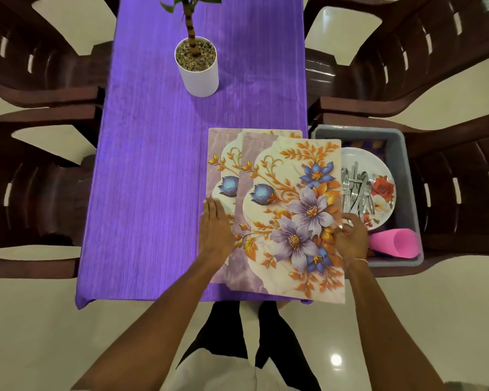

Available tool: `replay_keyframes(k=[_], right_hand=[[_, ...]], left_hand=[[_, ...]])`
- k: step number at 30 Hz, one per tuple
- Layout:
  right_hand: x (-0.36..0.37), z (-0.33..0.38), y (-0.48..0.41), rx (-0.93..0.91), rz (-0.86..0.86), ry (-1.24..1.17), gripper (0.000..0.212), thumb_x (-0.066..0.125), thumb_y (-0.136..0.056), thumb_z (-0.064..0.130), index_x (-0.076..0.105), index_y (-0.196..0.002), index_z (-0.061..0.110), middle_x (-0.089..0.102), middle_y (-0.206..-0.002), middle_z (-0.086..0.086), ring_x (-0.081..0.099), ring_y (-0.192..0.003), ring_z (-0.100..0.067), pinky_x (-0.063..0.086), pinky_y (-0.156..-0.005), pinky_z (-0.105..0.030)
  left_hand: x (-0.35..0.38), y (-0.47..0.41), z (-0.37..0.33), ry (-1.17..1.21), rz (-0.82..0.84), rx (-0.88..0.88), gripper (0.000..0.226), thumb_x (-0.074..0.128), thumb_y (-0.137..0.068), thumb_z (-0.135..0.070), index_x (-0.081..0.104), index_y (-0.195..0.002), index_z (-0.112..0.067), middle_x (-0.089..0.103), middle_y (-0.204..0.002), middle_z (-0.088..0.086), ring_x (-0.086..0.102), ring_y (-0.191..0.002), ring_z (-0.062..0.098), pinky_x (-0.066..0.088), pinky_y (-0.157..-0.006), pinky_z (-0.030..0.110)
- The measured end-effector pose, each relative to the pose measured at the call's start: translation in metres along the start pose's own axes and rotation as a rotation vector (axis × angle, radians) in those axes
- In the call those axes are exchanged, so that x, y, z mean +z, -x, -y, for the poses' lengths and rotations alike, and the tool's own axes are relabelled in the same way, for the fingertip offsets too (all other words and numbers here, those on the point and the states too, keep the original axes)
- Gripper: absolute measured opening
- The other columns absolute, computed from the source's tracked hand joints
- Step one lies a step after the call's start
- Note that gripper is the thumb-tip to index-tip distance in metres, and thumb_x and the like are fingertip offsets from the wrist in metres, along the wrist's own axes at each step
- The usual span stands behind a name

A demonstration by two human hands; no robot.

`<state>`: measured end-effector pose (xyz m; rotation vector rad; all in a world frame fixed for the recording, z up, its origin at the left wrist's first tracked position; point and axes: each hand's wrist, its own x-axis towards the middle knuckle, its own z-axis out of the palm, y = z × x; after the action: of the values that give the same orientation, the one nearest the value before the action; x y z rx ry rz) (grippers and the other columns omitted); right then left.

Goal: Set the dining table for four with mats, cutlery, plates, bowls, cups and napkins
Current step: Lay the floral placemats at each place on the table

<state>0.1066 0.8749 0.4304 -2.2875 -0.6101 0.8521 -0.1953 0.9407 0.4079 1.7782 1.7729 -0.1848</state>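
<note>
On purple cloth [153, 170]: overlapping floral mats [288, 170], lilac blooms, orange leaves.

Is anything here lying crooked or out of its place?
The top mat lies shifted over the lower mat, and its right edge overhangs the table beside the grey tub; the right hand pinches that edge.

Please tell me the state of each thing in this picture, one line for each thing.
Upper floral placemat: overlaps the lower one, shifted right.
Lower floral placemat: flat on purple tablecloth.
Left hand: flat on lower placemat.
Right hand: pinches upper placemat's right edge.
Grey plastic tub: open, on a chair.
White rose-print plate: flat in tub.
Steel cutlery: heaped on plate.
Pink roll: lying in tub.
White plant pot: upright.
</note>
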Motion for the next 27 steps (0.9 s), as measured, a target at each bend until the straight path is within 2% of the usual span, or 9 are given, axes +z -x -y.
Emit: replay_keyframes(k=[3, 7, 9, 11, 13, 16, 22, 25, 27], right_hand=[[0.011, -0.013, -0.001, 0.047, -0.021, -0.123, 0.023, 0.07, -0.09, 0.012, 0.076, -0.105, 0.029, 0.076, -0.094, 0.002, 0.07, -0.087, -0.018, 0.06, -0.083, -0.042], [0.018, -0.018, 0.004, 0.113, 0.019, -0.317, 0.037, 0.072, -0.089, -0.001, 0.074, -0.122, 0.015, 0.075, -0.097, 0.0, 0.064, -0.084, -0.015, 0.059, -0.08, -0.035], [0.016, -0.024, 0.011, 0.13, 0.038, -0.345, 0.034, 0.069, -0.091, -0.003, 0.073, -0.121, 0.012, 0.076, -0.096, -0.004, 0.065, -0.078, -0.015, 0.06, -0.079, -0.037], [0.015, -0.037, 0.017, 0.173, 0.071, -0.36, 0.035, 0.068, -0.091, -0.004, 0.074, -0.121, 0.013, 0.078, -0.091, 0.001, 0.069, -0.08, -0.017, 0.062, -0.082, -0.04], [0.016, -0.055, 0.021, 0.2, 0.091, -0.347, 0.039, 0.07, -0.089, -0.001, 0.072, -0.125, 0.014, 0.079, -0.097, -0.002, 0.073, -0.092, -0.027, 0.06, -0.09, -0.048], [0.023, -0.069, 0.032, 0.185, 0.127, -0.343, 0.044, 0.066, -0.09, -0.004, 0.072, -0.127, 0.018, 0.078, -0.107, -0.007, 0.073, -0.097, -0.028, 0.057, -0.095, -0.055], [0.032, -0.04, 0.098, 0.101, 0.243, -0.403, 0.042, 0.063, -0.092, -0.012, 0.071, -0.126, 0.01, 0.077, -0.108, 0.002, 0.07, -0.098, -0.016, 0.059, -0.09, -0.035], [0.042, -0.033, 0.118, 0.083, 0.255, -0.349, 0.043, 0.065, -0.091, -0.01, 0.069, -0.129, 0.009, 0.072, -0.123, -0.004, 0.068, -0.106, -0.015, 0.056, -0.093, -0.031], [0.05, -0.025, 0.128, 0.042, 0.262, -0.343, 0.043, 0.065, -0.091, -0.011, 0.068, -0.13, 0.007, 0.07, -0.125, -0.005, 0.068, -0.099, -0.005, 0.057, -0.09, -0.026]], left_hand=[[0.004, 0.002, -0.003, 0.034, -0.026, 0.106, 0.077, 0.055, -0.102, -0.017, 0.008, -0.162, -0.003, -0.003, -0.172, 0.012, -0.005, -0.159, 0.027, 0.005, -0.129, 0.04], [0.01, 0.002, -0.003, 0.341, -0.092, 0.057, 0.059, 0.058, -0.098, -0.005, 0.04, -0.154, -0.008, 0.029, -0.165, 0.009, 0.024, -0.153, 0.03, 0.032, -0.122, 0.043], [0.003, 0.007, -0.005, 0.62, -0.098, -0.059, 0.044, 0.057, -0.096, -0.001, 0.053, -0.139, -0.011, 0.055, -0.141, 0.01, 0.056, -0.129, 0.028, 0.056, -0.099, 0.039], [-0.004, 0.015, -0.004, 0.886, -0.011, -0.201, 0.031, 0.051, -0.1, -0.002, 0.055, -0.128, -0.015, 0.065, -0.116, 0.006, 0.072, -0.091, 0.016, 0.06, -0.068, 0.028], [-0.007, 0.026, 0.003, 1.015, 0.113, -0.256, 0.026, 0.047, -0.102, -0.002, 0.055, -0.116, -0.023, 0.068, -0.099, 0.003, 0.069, -0.073, 0.019, 0.055, -0.059, 0.032], [-0.006, 0.044, 0.022, 1.071, 0.201, -0.215, 0.035, 0.049, -0.105, -0.004, 0.05, -0.121, -0.036, 0.068, -0.096, 0.007, 0.063, -0.072, 0.024, 0.054, -0.056, 0.032], [0.001, 0.085, 0.062, 0.919, -0.007, -0.238, 0.021, 0.05, -0.107, -0.014, 0.053, -0.127, -0.02, 0.073, -0.105, 0.015, 0.064, -0.064, 0.015, 0.046, -0.043, 0.025], [-0.007, 0.106, 0.075, 0.873, -0.094, -0.274, 0.023, 0.046, -0.108, -0.012, 0.051, -0.124, -0.026, 0.071, -0.101, 0.014, 0.06, -0.064, 0.015, 0.044, -0.045, 0.026], [-0.015, 0.116, 0.084, 0.867, -0.143, -0.284, 0.027, 0.045, -0.107, -0.008, 0.05, -0.127, -0.025, 0.07, -0.101, 0.012, 0.061, -0.067, 0.015, 0.045, -0.045, 0.024]])
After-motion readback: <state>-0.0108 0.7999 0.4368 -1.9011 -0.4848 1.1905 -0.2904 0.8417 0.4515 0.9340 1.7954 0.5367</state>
